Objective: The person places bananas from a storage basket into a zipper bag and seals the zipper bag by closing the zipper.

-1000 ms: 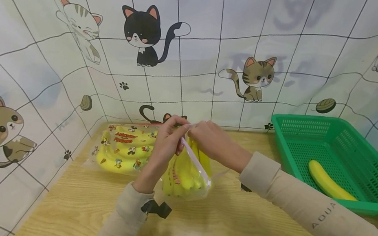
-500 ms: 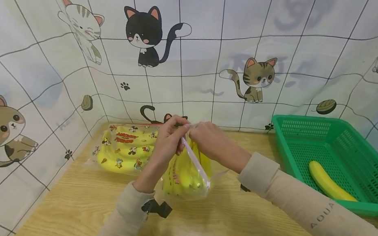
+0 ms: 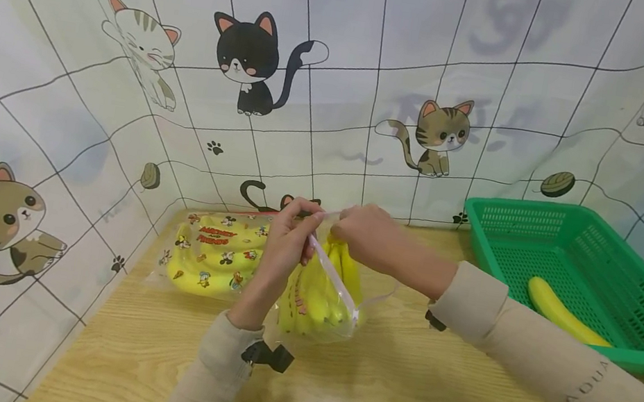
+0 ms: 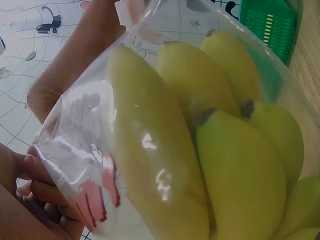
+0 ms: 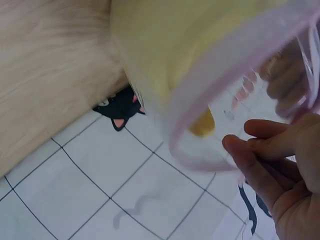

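My left hand (image 3: 289,238) pinches the top edge of a clear plastic zip bag (image 4: 82,135) with a pale pink strip along its mouth. Inside the bag stands a bunch of yellow bananas (image 3: 315,302), their greenish-yellow tips close up in the left wrist view. My right hand (image 3: 372,237) is at the mouth's other side; in the right wrist view its thumb and fingers (image 5: 237,150) pinch at the pink-rimmed mouth (image 5: 200,90), which gapes. To the left lies a second printed bag (image 3: 213,250) with bananas in it, flat on the table.
A green plastic basket (image 3: 483,237) stands at the right against the wall, with one banana (image 3: 563,313) in it. The wooden table (image 3: 392,395) meets a cat-patterned wall sheet (image 3: 349,107) behind and at the left.
My right hand and forearm have moved to the right, away from my left hand, and more of the bananas and strip shows between them. My left hand stays nearly still.
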Action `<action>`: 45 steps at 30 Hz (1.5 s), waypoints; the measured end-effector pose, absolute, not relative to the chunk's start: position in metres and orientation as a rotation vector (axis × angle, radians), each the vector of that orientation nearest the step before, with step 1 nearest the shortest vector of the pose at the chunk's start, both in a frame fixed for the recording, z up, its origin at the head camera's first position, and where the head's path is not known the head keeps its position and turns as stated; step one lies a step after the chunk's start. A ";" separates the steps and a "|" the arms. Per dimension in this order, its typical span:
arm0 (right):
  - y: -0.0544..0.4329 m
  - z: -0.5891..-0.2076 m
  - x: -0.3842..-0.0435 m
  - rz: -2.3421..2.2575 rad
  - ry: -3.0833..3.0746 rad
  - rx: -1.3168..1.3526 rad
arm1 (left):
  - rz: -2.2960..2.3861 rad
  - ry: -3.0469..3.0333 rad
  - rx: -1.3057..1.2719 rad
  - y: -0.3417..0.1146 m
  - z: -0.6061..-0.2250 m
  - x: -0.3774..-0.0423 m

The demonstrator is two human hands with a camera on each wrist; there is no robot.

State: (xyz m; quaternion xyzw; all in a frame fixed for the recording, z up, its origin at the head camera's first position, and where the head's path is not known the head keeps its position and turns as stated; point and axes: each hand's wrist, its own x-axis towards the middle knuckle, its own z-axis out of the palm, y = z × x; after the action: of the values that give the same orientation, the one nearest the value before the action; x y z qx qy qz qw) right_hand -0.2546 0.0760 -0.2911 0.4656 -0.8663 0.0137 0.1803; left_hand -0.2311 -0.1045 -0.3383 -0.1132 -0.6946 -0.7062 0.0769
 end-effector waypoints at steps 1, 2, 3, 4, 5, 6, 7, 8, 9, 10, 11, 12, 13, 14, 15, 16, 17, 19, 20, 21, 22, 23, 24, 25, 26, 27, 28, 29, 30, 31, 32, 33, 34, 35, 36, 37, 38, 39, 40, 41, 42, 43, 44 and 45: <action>0.080 -0.288 -0.255 0.056 -2.422 1.328 | -2.114 -2.080 -0.338 -0.104 -0.338 -0.231; 0.085 -0.285 -0.256 0.078 -2.396 1.340 | -2.113 -2.079 -0.336 -0.104 -0.338 -0.231; 0.091 -0.282 -0.257 0.111 -2.368 1.354 | -2.110 -2.078 -0.337 -0.104 -0.338 -0.231; 0.098 -0.280 -0.259 0.148 -2.338 1.368 | -2.110 -2.078 -0.341 -0.104 -0.338 -0.231; 0.104 -0.278 -0.261 0.182 -2.309 1.381 | -2.107 -2.081 -0.345 -0.104 -0.338 -0.231; 0.112 -0.275 -0.263 0.216 -2.280 1.393 | -2.105 -2.083 -0.348 -0.104 -0.338 -0.231; 0.120 -0.274 -0.265 0.247 -2.258 1.396 | -2.104 -2.085 -0.348 -0.105 -0.338 -0.231; 0.128 -0.272 -0.268 0.267 -2.246 1.392 | -2.103 -2.088 -0.347 -0.105 -0.338 -0.230; 0.136 -0.271 -0.270 0.274 -2.242 1.380 | -2.100 -2.091 -0.348 -0.105 -0.338 -0.230; 0.145 -0.270 -0.272 0.273 -2.253 1.362 | -2.101 -2.090 -0.347 -0.105 -0.338 -0.230; 0.153 -0.269 -0.274 0.272 -2.267 1.341 | -2.097 -2.092 -0.345 -0.106 -0.338 -0.230; 0.162 -0.268 -0.276 0.266 -2.291 1.314 | -2.093 -2.092 -0.345 -0.106 -0.338 -0.229; 0.170 -0.268 -0.278 0.256 -2.318 1.287 | -2.090 -2.092 -0.345 -0.106 -0.338 -0.229; 0.179 -0.268 -0.281 0.246 -2.357 1.255 | -2.086 -2.092 -0.350 -0.106 -0.338 -0.229; 0.187 -0.268 -0.284 0.237 -2.399 1.226 | -2.086 -2.091 -0.355 -0.106 -0.337 -0.229; 0.195 -0.269 -0.287 0.230 -2.449 1.195 | -2.085 -2.090 -0.358 -0.107 -0.337 -0.228; 0.204 -0.271 -0.290 0.225 -2.501 1.161 | -2.082 -2.091 -0.359 -0.107 -0.337 -0.228; 0.220 -0.275 -0.295 0.206 -2.620 1.090 | -2.088 -2.090 -0.352 -0.107 -0.338 -0.228; 0.227 -0.278 -0.298 0.200 -2.677 1.053 | -2.091 -2.090 -0.347 -0.107 -0.338 -0.228; 0.235 -0.281 -0.300 0.204 -2.722 1.029 | -2.095 -2.090 -0.340 -0.108 -0.338 -0.228; 0.243 -0.284 -0.303 0.196 -2.773 1.001 | -2.094 -2.090 -0.334 -0.108 -0.338 -0.228; 0.251 -0.287 -0.304 0.194 -2.822 0.976 | -2.094 -2.091 -0.330 -0.108 -0.339 -0.228; 0.259 -0.291 -0.307 0.194 -2.862 0.961 | -2.092 -2.092 -0.328 -0.108 -0.339 -0.228; 0.266 -0.295 -0.310 0.184 -2.896 0.949 | -2.089 -2.093 -0.329 -0.108 -0.339 -0.228; 0.274 -0.298 -0.313 0.173 -2.934 0.938 | -2.085 -2.096 -0.331 -0.108 -0.339 -0.228; 0.282 -0.302 -0.316 0.160 -2.975 0.931 | -2.082 -2.097 -0.334 -0.108 -0.339 -0.228; 0.290 -0.305 -0.318 0.151 -3.033 0.916 | -2.079 -2.098 -0.338 -0.108 -0.339 -0.228; 0.297 -0.308 -0.321 0.147 -3.090 0.897 | -2.079 -2.099 -0.340 -0.109 -0.340 -0.228; 0.303 -0.312 -0.324 0.138 -3.137 0.882 | -2.079 -2.100 -0.342 -0.109 -0.340 -0.228; 0.310 -0.316 -0.326 0.112 -3.178 0.866 | -2.079 -2.100 -0.343 -0.109 -0.340 -0.228; 0.316 -0.320 -0.327 0.087 -3.219 0.849 | -2.081 -2.100 -0.343 -0.109 -0.340 -0.228; 0.321 -0.324 -0.328 0.062 -3.259 0.826 | -2.082 -2.101 -0.341 -0.109 -0.340 -0.228; 0.326 -0.327 -0.328 0.046 -3.301 0.796 | -2.083 -2.102 -0.343 -0.108 -0.341 -0.227; 0.331 -0.331 -0.327 0.035 -3.333 0.773 | -2.083 -2.105 -0.341 -0.108 -0.341 -0.228; 0.335 -0.334 -0.326 0.035 -3.366 0.746 | -2.082 -2.108 -0.341 -0.108 -0.341 -0.228; 0.339 -0.336 -0.325 0.044 -3.403 0.717 | -2.082 -2.111 -0.341 -0.107 -0.341 -0.228; 0.343 -0.338 -0.324 0.070 -3.451 0.680 | -2.081 -2.115 -0.342 -0.107 -0.341 -0.228; 0.347 -0.340 -0.322 0.105 -3.503 0.644 | -2.080 -2.117 -0.344 -0.107 -0.341 -0.228; 0.350 -0.342 -0.321 0.145 -3.552 0.610 | -2.081 -2.118 -0.346 -0.107 -0.341 -0.228; 0.353 -0.344 -0.321 0.174 -3.598 0.575 | -2.083 -2.120 -0.345 -0.106 -0.341 -0.228; 0.356 -0.346 -0.321 0.185 -3.637 0.550 | -2.084 -2.120 -0.346 -0.106 -0.341 -0.228; 0.358 -0.347 -0.321 0.184 -3.671 0.536 | -2.086 -2.120 -0.347 -0.106 -0.341 -0.228; 0.359 -0.349 -0.321 0.169 -3.698 0.526 | -2.085 -2.121 -0.347 -0.106 -0.341 -0.228; 0.360 -0.350 -0.322 0.153 -3.721 0.526 | -2.086 -2.122 -0.347 -0.106 -0.341 -0.228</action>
State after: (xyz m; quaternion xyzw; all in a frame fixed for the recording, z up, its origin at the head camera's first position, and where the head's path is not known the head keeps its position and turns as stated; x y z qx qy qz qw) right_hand -0.3216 0.3599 -0.3499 0.1332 -0.9423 0.0387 -0.3046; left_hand -0.2279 -0.1059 -0.3414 -0.1155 -0.7064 -0.6945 0.0730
